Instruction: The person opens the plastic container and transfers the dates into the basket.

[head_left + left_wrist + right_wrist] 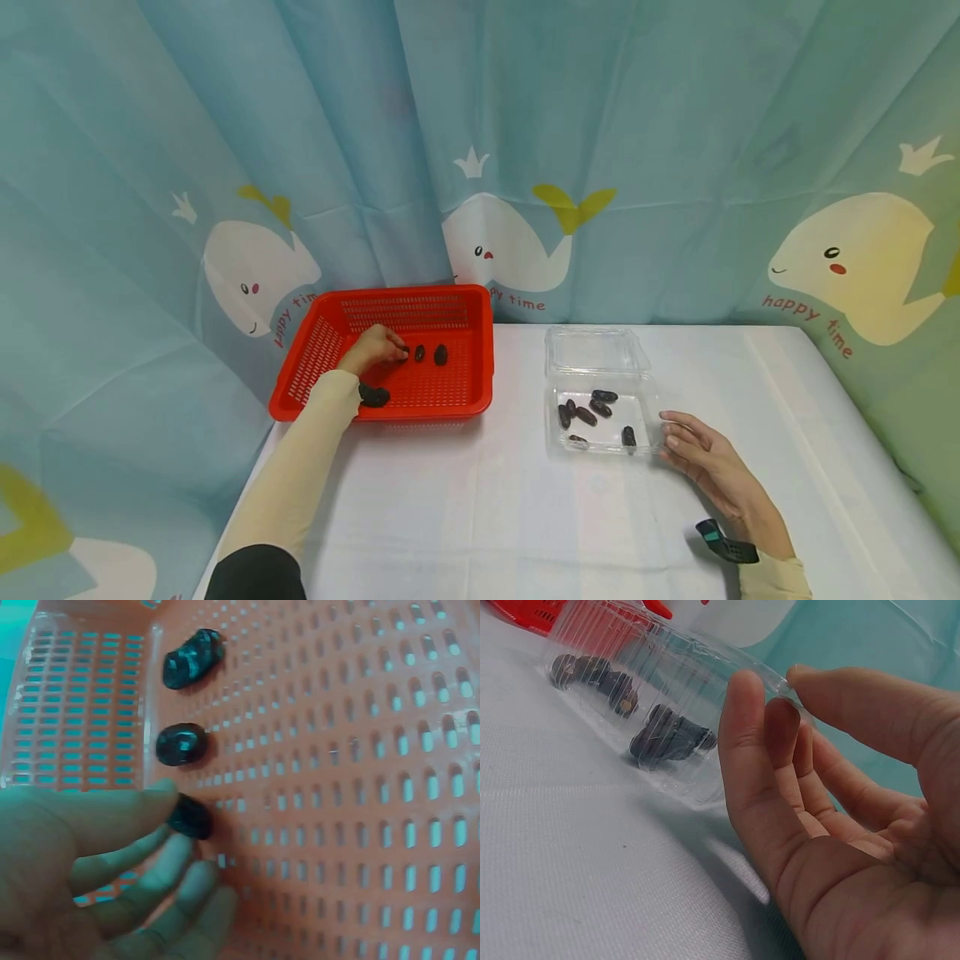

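My left hand point(372, 347) reaches into a red plastic basket point(480, 392). Its thumb and fingertips pinch a dark date point(193, 817) on the slotted basket floor, seen close in the left wrist view. Two more dates lie in a row beside it, an oval one point(182, 744) and a longer wrinkled one point(193, 658). On the right, my right hand point(708, 462) pinches the rim of a clear plastic box point(682, 772) at its near right side, thumb over the edge and fingers below. Several dates point(587, 416) lie scattered inside the box.
The box's hinged clear lid point(592, 350) lies folded back behind it. Both containers stand on a white-covered table point(525, 517). A blue curtain point(480, 100) with whale prints hangs right behind the table and along its sides.
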